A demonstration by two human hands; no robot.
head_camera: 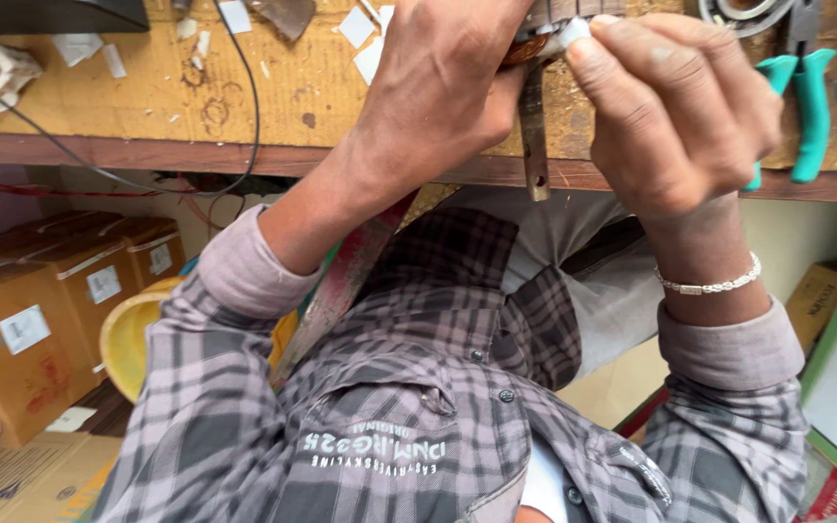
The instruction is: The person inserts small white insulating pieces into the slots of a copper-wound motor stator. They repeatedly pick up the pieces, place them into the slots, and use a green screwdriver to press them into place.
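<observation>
Hands at bench edge | left hand (438, 92) grips brown metal part with hanging flat strip (534, 136) | right hand (670, 107) fingers pinch small white piece (574, 31) against it | risk – white piece slips off, pinch is shallow

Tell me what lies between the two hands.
Head view: a narrow metal strip hangs between left hand and right hand; above it, the right hand pinches a small white piece.
</observation>
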